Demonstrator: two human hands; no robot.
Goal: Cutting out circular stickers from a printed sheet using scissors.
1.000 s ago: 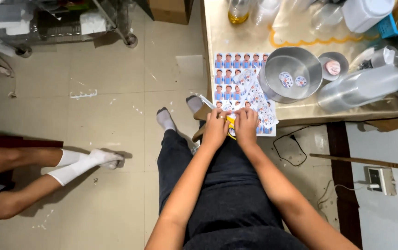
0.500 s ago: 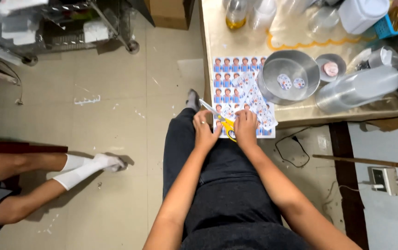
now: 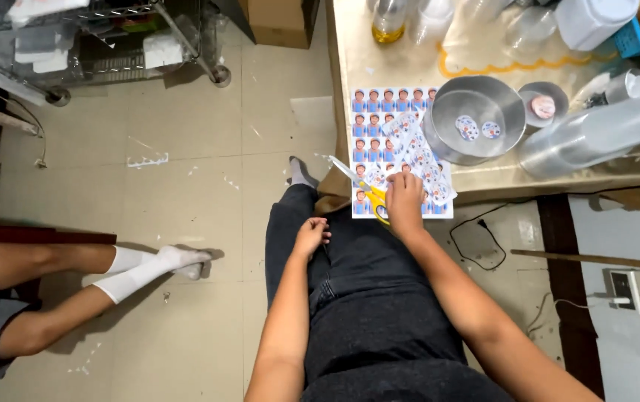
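Head view looks down on a white paper sheet of small blue-and-orange portrait stickers [image 3: 379, 126] lying flat at the near edge of the beige glossy table [image 3: 409, 52]. Right hand [image 3: 403, 202] rests curled on the sheet's near end, gripping yellow-handled scissors [image 3: 368, 195] with steel blades pointing far-left. Left hand [image 3: 311, 235] lies loosely closed on the dark denim thigh, holding nothing. Just right of the sheet sits a round steel bowl [image 3: 476, 119] with two round stickers inside.
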